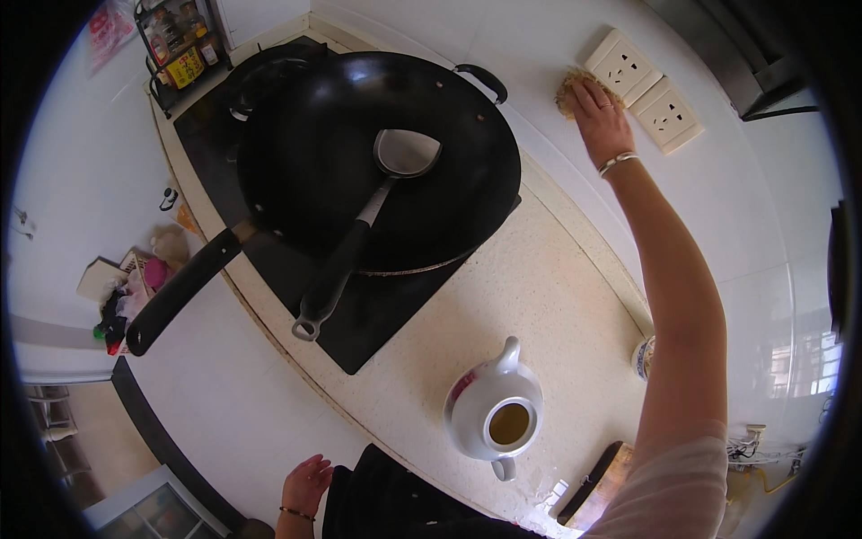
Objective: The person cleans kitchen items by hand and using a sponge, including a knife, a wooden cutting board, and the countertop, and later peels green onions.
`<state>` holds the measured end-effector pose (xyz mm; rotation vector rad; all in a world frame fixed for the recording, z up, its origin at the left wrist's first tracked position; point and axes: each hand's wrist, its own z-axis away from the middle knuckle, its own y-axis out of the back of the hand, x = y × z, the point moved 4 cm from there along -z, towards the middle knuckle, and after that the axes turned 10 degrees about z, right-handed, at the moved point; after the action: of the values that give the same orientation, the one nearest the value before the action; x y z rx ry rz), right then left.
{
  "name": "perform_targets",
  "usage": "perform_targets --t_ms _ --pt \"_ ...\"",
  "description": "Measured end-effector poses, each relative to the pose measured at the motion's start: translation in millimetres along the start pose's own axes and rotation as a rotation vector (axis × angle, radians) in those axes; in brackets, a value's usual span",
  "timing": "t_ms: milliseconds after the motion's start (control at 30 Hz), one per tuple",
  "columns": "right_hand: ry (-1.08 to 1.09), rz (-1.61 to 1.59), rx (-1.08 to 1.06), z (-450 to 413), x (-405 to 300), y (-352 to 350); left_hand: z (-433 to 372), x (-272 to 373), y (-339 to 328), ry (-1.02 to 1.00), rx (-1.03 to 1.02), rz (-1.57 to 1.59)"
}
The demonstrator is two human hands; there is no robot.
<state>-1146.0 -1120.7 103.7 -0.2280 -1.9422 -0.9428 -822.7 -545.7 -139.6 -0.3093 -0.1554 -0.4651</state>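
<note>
My right hand [595,120] reaches up to the white tiled wall [539,54] and presses a tan, rough-textured scrubbing cloth [564,94] against it. The cloth touches the lower left edge of a cream wall socket [623,67]. A second socket [667,116] sits right beside the first. My left hand [306,482] hangs low by my dark clothing, off the counter's front edge, with nothing seen in it. A large black wok [323,135] rests on the black cooktop [357,337]. In the wok lies a metal spatula [407,153], its black handle crossing the rim.
A white teapot [465,431] without a lid, holding yellowish liquid, stands on the speckled counter [411,377]. The wok's long handle [185,290] juts past the front edge. A spice rack [178,50] stands in the far corner. A wooden board [599,482] lies near my right elbow.
</note>
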Motion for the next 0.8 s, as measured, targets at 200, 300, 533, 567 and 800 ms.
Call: perform_targets --t_ms 200,300,533,567,800 --pt "-0.215 -0.021 0.096 122.1 8.6 -23.3 -0.6 -5.1 21.6 0.032 0.049 0.116" --pt "-0.204 0.047 -0.143 211.2 12.2 -19.7 -3.5 -2.2 23.4 0.028 0.087 0.105" --pt "-0.046 -0.153 0.029 61.1 -26.9 -31.4 -7.5 -1.0 14.0 0.077 0.051 0.073" --pt "-0.047 -0.137 0.079 24.9 -36.4 -33.3 -11.3 -0.2 15.0 0.082 0.054 0.07" --pt "0.073 -0.154 0.038 -25.8 -96.2 -57.1 -7.7 4.9 24.7 -0.017 0.114 0.117"
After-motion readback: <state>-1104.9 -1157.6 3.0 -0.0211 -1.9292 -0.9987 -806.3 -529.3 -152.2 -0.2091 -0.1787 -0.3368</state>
